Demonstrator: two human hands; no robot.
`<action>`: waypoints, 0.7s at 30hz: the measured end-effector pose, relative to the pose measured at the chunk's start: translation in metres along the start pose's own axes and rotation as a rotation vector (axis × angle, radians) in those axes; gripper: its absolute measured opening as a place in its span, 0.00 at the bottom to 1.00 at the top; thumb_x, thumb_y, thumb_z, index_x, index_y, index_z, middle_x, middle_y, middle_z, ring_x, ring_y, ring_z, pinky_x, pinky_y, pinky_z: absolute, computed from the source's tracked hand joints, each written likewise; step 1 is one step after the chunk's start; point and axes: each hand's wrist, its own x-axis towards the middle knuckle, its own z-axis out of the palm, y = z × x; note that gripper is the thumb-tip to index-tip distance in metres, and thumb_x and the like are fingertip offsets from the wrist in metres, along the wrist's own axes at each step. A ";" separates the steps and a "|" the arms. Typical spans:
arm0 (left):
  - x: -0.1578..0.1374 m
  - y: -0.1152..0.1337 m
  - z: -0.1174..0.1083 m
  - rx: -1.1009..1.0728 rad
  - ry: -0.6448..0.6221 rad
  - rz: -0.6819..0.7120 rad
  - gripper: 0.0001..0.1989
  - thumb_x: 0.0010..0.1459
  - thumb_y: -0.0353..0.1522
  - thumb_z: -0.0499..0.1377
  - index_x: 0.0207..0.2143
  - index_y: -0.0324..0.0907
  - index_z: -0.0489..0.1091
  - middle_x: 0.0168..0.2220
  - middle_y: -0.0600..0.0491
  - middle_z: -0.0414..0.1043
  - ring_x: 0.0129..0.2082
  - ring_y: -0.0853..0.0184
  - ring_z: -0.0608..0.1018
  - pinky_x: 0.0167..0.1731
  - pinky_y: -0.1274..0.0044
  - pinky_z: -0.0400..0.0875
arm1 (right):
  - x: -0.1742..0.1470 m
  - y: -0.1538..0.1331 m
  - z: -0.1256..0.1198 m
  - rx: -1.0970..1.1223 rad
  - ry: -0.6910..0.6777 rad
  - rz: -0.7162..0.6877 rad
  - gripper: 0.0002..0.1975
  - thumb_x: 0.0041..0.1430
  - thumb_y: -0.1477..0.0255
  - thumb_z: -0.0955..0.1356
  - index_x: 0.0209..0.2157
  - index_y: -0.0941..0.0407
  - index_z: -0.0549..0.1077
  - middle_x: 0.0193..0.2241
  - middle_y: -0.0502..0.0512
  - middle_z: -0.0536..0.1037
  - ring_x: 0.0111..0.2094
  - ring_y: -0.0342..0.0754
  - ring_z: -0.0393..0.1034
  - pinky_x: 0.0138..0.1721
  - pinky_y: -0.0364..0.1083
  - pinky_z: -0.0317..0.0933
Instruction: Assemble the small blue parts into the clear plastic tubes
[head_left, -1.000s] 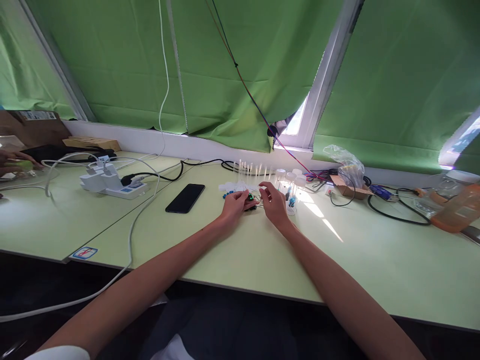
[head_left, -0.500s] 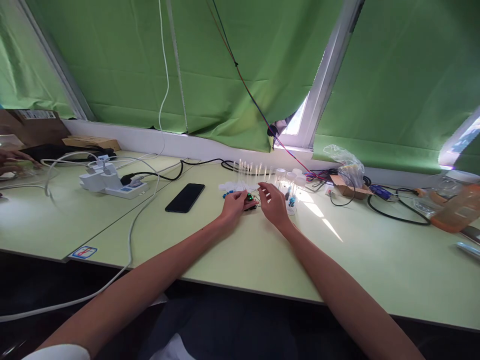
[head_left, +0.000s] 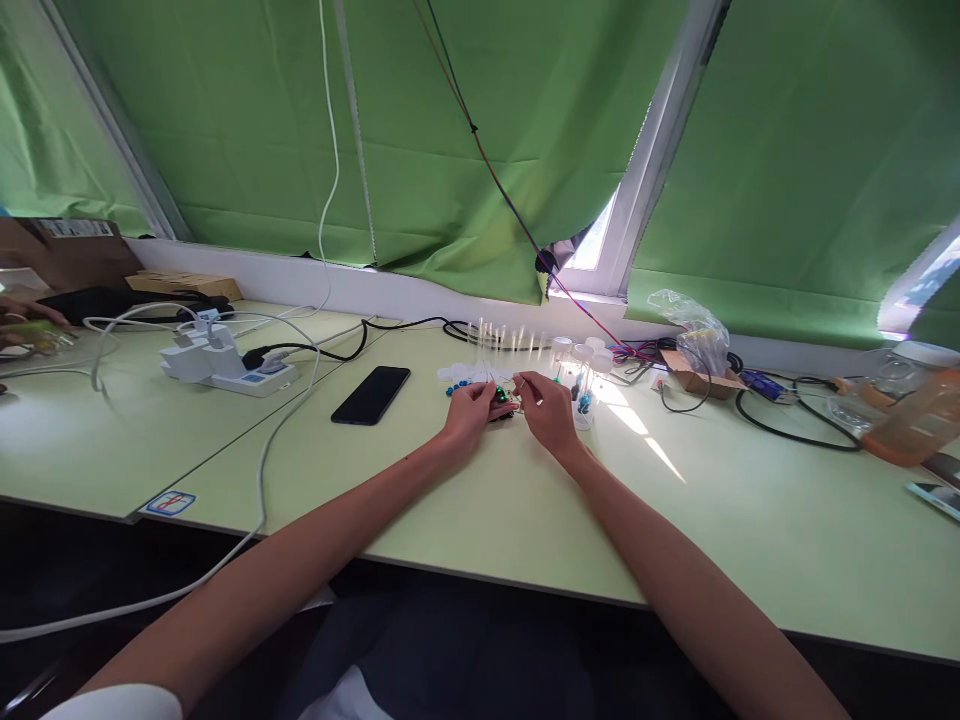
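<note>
Green cloth blinds (head_left: pixel 450 200) filled the upper part of the head view, and below them stretched a pale tabletop (head_left: pixel 525 520). Near the centre of the frame, the person's left hand (head_left: pixel 471 412) was clamped with its fingertips on a small shiny green piece (head_left: pixel 501 394), which was located between the two hands, above the tabletop. Some dark and reddish small parts were visible beside it, but they were too small to be told exactly. The right hand (head_left: pixel 549 408) was just beside it, on the right, with its thumb and fingertips brought close to each other; whether they gripped something, I could not tell.

Behind the hands, several thin clear tubes (head_left: pixel 501 348) stood upright, and blue beads (head_left: pixel 457 387) lay near the left hand. Clear containers with white caps (head_left: pixel 582 352) stood just behind the right hand. To the left of centre lay a black phone (head_left: pixel 371 395), and farther left was a white power strip (head_left: pixel 262 380) with plugs in it. At the right of the frame were a small open carton (head_left: pixel 701 378), a clear plastic bag (head_left: pixel 697 325) and an orange bottle (head_left: pixel 916 422). At the left edge, another person's hand (head_left: pixel 28 318) was partly visible.
</note>
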 end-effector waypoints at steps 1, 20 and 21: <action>0.001 -0.001 -0.001 0.002 -0.005 0.005 0.10 0.60 0.32 0.60 0.27 0.36 0.70 0.26 0.52 0.73 0.31 0.67 0.82 0.48 0.71 0.75 | 0.000 -0.001 0.000 -0.004 0.004 -0.008 0.14 0.64 0.65 0.61 0.32 0.55 0.75 0.27 0.54 0.77 0.28 0.46 0.70 0.32 0.46 0.63; 0.002 -0.003 -0.003 0.044 -0.026 0.026 0.09 0.59 0.32 0.61 0.28 0.36 0.72 0.28 0.49 0.76 0.31 0.66 0.82 0.47 0.70 0.76 | -0.001 0.004 0.001 0.045 -0.056 -0.019 0.12 0.61 0.65 0.65 0.32 0.53 0.79 0.29 0.54 0.78 0.31 0.48 0.71 0.34 0.47 0.63; 0.003 -0.004 -0.003 0.040 -0.030 0.031 0.09 0.59 0.33 0.61 0.28 0.36 0.72 0.28 0.49 0.76 0.31 0.66 0.82 0.47 0.70 0.76 | -0.001 0.004 0.001 0.045 -0.055 -0.022 0.12 0.61 0.65 0.65 0.32 0.53 0.79 0.29 0.54 0.78 0.31 0.48 0.71 0.34 0.47 0.63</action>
